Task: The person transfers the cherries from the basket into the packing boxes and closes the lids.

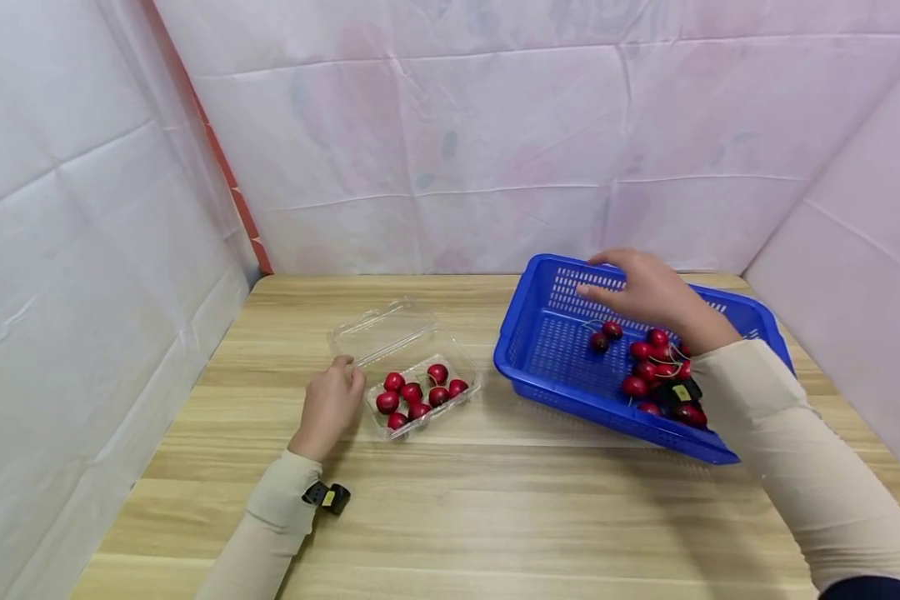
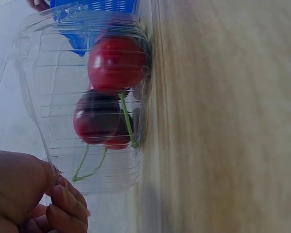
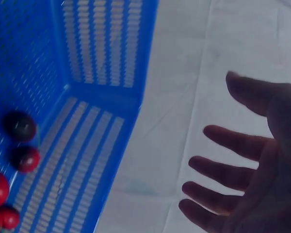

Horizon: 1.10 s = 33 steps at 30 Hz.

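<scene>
A clear plastic clamshell box stands on the table with its lid folded back, and several red cherries lie inside. My left hand pinches the box's rim at its left side; the left wrist view shows thumb and fingers on that edge. Over the blue basket hangs my right hand, fingers spread and nothing held. Beneath it, two dark cherries lie on the basket floor, with a cluster of cherries to their right, partly hidden by the wrist camera and sleeve.
The wooden table is bounded by a white sheet at the back and more sheeting at both sides. The basket's raised rim stands to the right of the box, with a strip of table between them.
</scene>
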### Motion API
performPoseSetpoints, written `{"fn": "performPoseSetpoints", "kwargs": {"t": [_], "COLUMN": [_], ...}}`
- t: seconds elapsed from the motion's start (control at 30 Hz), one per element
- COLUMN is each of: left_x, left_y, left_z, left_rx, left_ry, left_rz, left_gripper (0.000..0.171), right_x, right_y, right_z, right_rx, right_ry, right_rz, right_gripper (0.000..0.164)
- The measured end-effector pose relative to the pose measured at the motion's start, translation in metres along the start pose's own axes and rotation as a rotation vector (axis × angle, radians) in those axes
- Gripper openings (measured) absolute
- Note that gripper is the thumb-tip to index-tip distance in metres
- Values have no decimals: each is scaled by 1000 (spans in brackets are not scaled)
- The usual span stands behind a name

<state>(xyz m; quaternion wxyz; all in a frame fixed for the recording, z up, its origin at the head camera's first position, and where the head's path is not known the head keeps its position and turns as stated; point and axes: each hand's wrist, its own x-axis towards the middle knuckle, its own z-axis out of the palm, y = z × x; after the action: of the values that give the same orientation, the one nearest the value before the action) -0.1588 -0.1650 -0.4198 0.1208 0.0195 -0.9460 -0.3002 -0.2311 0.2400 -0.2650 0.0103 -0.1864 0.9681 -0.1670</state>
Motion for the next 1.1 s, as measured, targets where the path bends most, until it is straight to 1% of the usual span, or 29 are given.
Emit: {"fn": "performPoseSetpoints", "kwargs": {"t": [0.17,0.27,0.33,0.4,0.53,0.63,0.87,0.97,1.1], "left_x": [0,0,0,0,0,1,0,-1,-2], "left_y": [0,0,0,0,0,0,-1,-2,-1], "left_z": [1,1,2,2,2,1,3,3,2], "left_rx": [-2,0,2,6,10,8,9,8,8], "left_ry": [-8,-13,-14,-13,-8,-8,-20,-21,-16], "left_rz": [3,5,7,9,14,13,1,4,14], "left_gripper": [35,35,35,34,34,34,34,34,34], "right_x": [8,11,13,15,18,21,23,23,23], "right_y": [29,44,52,59,67,70,74,78,82], "right_z": [5,14,20,27,39,47,59,64,71], "right_rx": [-100,-142,-155,-168,-180,-179,-151,-149,-176], "right_ry": [-149,-240,-281,-302,-316,-342,-456,-483,-481], "right_rz": [-55,-68,-65,-74,-109,-112,-6,-1,-13], "right_gripper": [58,58,59,58,55,55,58,57,52]}}
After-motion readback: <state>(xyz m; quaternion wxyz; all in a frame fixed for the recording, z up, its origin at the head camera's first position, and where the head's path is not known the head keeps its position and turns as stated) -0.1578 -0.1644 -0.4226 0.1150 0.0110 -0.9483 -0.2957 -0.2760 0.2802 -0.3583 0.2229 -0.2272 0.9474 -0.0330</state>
